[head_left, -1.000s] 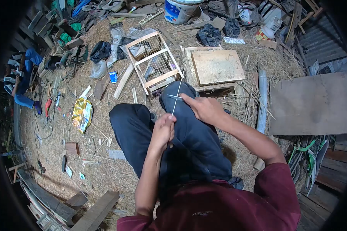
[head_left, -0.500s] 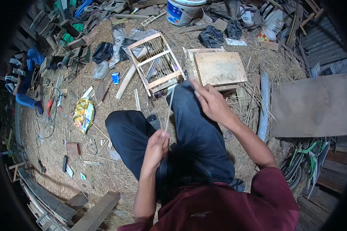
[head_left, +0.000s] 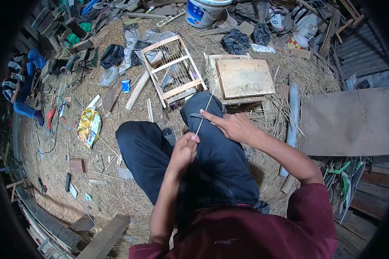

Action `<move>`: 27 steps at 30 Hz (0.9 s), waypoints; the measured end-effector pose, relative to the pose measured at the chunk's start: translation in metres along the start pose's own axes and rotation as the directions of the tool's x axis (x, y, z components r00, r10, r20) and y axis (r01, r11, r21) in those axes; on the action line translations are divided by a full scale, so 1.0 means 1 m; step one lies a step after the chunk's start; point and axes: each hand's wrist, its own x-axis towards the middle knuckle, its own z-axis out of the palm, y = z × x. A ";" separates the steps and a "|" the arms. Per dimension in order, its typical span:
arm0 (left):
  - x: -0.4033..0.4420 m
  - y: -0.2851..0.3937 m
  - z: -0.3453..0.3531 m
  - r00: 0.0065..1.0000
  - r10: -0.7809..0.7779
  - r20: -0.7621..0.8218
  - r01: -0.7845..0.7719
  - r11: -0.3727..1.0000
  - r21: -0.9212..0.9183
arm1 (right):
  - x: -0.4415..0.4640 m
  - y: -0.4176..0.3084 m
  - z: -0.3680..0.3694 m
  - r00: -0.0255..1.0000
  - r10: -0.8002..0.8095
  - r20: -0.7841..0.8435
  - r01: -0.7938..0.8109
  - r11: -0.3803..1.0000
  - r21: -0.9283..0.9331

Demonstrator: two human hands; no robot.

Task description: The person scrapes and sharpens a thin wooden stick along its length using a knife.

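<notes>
My left hand (head_left: 183, 152) is closed around the lower end of a thin, pale stick (head_left: 209, 102), which slants up and away over my right knee. My right hand (head_left: 237, 127) rests over the right thigh with its index finger stretched along a knife (head_left: 196, 115). The dark blade lies across the stick, and the handle is hidden in the palm. Beyond my knees, a wooden frame with thin bars (head_left: 183, 89) leans on the ground. A pale wooden box (head_left: 245, 77) stands to its right.
Straw and shavings cover the ground. A yellow foil bag (head_left: 89, 125), a blue packet (head_left: 125, 85) and wood offcuts lie left. A brown board (head_left: 348, 123) stands right, beside a grey pole (head_left: 293, 116). Another person (head_left: 26, 86) sits far left. A white bucket (head_left: 205, 13) stands behind.
My right hand has come down and nearer, and the knife blade now shows across the stick. My left hand has risen slightly to the right, and the stick tilts further right.
</notes>
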 end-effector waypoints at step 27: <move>0.012 0.001 0.016 0.805 0.559 -0.199 -0.302 0.674 0.674 | 0.009 -0.014 -0.003 0.997 -0.015 -0.071 0.021 0.997 0.079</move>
